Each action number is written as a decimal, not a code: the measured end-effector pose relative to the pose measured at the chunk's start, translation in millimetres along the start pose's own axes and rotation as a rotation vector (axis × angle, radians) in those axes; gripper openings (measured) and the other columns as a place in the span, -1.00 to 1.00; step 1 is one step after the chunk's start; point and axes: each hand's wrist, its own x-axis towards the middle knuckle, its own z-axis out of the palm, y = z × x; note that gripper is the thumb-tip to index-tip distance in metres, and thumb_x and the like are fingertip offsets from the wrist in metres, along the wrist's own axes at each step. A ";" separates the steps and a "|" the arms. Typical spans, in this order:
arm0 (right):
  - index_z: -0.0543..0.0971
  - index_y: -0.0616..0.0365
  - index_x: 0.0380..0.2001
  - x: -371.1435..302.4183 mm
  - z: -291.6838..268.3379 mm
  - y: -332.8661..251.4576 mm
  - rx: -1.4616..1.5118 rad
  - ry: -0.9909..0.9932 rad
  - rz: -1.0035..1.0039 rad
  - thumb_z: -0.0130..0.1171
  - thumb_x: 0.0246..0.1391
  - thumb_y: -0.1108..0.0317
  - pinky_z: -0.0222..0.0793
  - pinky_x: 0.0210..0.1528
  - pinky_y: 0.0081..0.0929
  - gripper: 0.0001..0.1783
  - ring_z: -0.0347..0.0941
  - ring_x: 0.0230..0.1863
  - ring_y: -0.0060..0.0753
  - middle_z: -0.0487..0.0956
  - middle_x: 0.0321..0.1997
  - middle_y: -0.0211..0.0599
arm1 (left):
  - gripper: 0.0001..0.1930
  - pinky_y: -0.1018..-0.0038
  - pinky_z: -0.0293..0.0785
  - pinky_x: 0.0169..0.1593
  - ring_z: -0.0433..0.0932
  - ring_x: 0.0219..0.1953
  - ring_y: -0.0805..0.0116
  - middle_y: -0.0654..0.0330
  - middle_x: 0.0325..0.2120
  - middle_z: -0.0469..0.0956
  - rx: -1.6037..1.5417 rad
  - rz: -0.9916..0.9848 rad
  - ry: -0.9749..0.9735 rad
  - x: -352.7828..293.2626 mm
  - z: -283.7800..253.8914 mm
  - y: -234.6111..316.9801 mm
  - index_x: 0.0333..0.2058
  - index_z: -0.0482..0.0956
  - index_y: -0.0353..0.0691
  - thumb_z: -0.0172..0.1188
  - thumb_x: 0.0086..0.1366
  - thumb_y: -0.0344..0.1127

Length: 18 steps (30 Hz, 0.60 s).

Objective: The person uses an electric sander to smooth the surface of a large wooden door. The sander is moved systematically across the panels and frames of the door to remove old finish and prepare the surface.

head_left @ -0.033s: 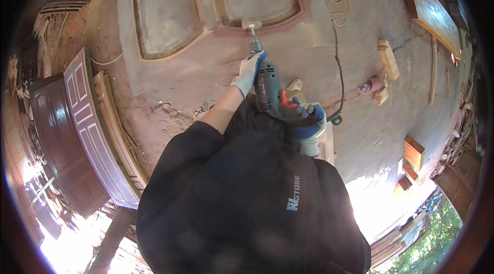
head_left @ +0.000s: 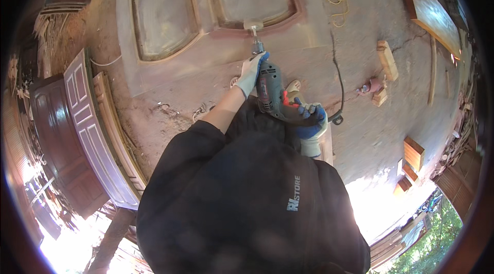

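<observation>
A dark grey power drill (head_left: 270,88) with red parts points away from me, held in both gloved hands. My left hand (head_left: 250,74) wraps round its front end, just behind the chuck (head_left: 258,47). At the rear, the fingers of my right hand (head_left: 315,122) are closed round the handle. A pale, blurred round attachment (head_left: 253,25) on the shaft meets the dark moulding at the lower edge of a panel on the wooden door (head_left: 216,50). The door lies flat before me, with two recessed panels in view.
Several panelled doors (head_left: 85,114) lean at the left. A black cord (head_left: 337,68) and a yellow cord (head_left: 337,3) lie on the floor at right. Wood blocks (head_left: 387,60) and a reddish tool (head_left: 369,87) rest farther right, near a leaning board (head_left: 429,9).
The drill and its attachment have shifted very slightly to the right along the moulding. My left hand moved with it; the grip of both hands is the same.
</observation>
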 end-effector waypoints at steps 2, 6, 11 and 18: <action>0.33 0.12 -0.55 9.7 -17.6 -31.4 -0.015 0.031 -0.014 -0.20 0.22 0.24 0.07 0.24 -0.01 -0.70 0.26 -0.47 -0.28 0.28 -0.65 -0.33 | -0.70 0.46 0.46 -0.41 0.51 -0.52 0.45 0.27 -0.52 0.54 -0.061 -0.032 0.013 5.0 34.7 -15.2 -0.30 0.58 -0.23 0.31 0.11 -0.13; 0.33 0.11 -0.57 41.2 -55.8 -88.6 0.016 -0.004 -0.007 -0.18 0.20 0.23 0.13 0.20 0.01 -0.70 0.26 -0.49 -0.26 0.27 -0.66 -0.31 | -0.70 0.43 0.46 -0.44 0.50 -0.54 0.45 0.28 -0.52 0.53 -0.105 -0.052 0.029 9.6 107.1 -22.3 -0.29 0.58 -0.22 0.32 0.11 -0.14; 0.33 0.13 -0.58 99.5 -89.0 -154.7 0.063 0.193 0.007 -0.18 0.18 0.21 0.13 0.20 0.05 -0.69 0.27 -0.49 -0.22 0.28 -0.66 -0.30 | -0.64 0.48 0.43 -0.39 0.50 -0.51 0.46 0.26 -0.50 0.55 -0.082 0.040 0.037 51.0 199.0 -24.6 -0.30 0.59 -0.26 0.33 0.07 -0.09; 0.33 0.09 -0.57 140.8 -87.2 -191.2 -0.002 0.036 0.107 -0.08 0.17 0.20 0.21 0.15 -0.05 -0.72 0.28 -0.50 -0.33 0.30 -0.59 -0.37 | -0.70 0.39 0.48 -0.47 0.52 -0.58 0.38 0.23 -0.53 0.54 -0.337 -0.048 0.058 47.2 219.2 -14.2 -0.34 0.57 -0.24 0.33 0.09 -0.13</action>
